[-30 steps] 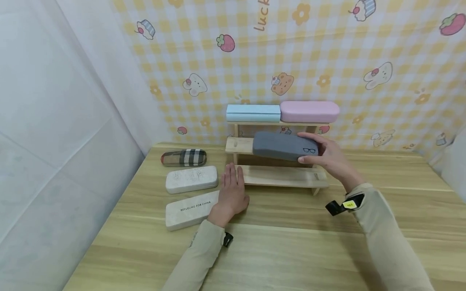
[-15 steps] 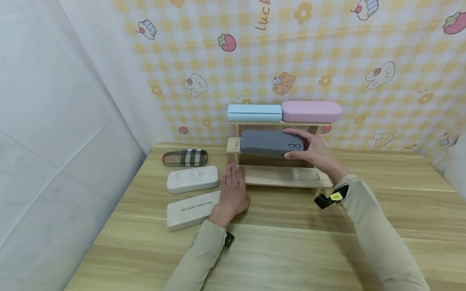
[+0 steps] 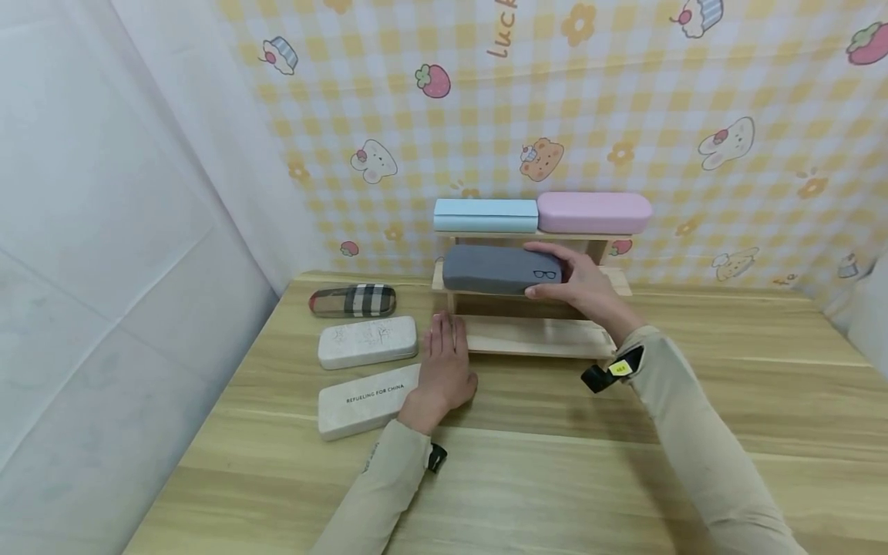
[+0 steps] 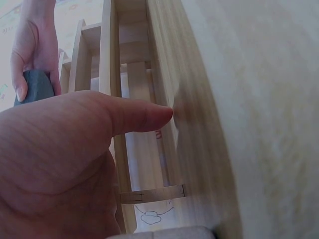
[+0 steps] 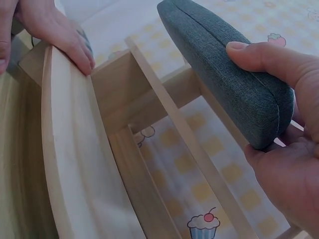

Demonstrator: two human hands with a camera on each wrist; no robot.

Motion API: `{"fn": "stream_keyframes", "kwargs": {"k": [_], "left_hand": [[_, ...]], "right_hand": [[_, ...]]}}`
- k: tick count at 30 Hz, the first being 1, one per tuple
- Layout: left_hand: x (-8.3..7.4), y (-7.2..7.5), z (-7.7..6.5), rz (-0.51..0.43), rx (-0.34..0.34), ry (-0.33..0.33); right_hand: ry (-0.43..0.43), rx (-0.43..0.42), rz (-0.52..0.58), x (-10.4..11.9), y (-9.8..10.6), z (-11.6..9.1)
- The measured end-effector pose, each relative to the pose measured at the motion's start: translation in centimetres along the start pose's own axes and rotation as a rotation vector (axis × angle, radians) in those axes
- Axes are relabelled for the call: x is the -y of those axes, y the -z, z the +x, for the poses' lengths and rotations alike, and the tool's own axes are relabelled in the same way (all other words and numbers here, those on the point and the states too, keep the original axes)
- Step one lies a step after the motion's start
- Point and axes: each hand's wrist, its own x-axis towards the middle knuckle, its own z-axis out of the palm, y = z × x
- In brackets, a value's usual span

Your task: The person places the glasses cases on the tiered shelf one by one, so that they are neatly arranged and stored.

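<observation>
My right hand [image 3: 586, 285] grips the right end of a grey-blue glasses case [image 3: 496, 270] that bears a small glasses mark. The case lies along the left part of the middle tier of a wooden three-tier rack [image 3: 534, 337]. In the right wrist view, thumb and fingers close round the end of the cloth-covered case [image 5: 224, 69]. With fingers straight, my left hand [image 3: 445, 370] rests at the left end of the rack's lowest tier. The left wrist view shows its thumb [image 4: 144, 114] stretched out by the rack's front.
On the top tier a light blue case [image 3: 486, 216] sits beside a pink case [image 3: 593, 213]. Left of the rack lie a plaid case [image 3: 352, 301], a white patterned case [image 3: 368, 342] and a white lettered case [image 3: 368, 401]. A checked cloth [image 3: 472, 116] hangs behind.
My right hand has moved left along the middle tier with the grey-blue glasses case, to the tier's left end. The left hand has stayed in place.
</observation>
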Motion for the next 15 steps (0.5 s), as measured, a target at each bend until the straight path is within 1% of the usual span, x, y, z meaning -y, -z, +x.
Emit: {"fn": "stream_keyframes", "kwargs": {"k": [8,15], "left_hand": [[-0.1,0.0,-0.1,0.003,0.001,-0.005],[0.0,-0.1,0.0,0.015,-0.006,-0.005]], "right_hand": [[0.023,0.018,0.003,-0.1,-0.6,1.0],[0.023,0.025,-0.013,-0.2,-0.9,1.4]]}}
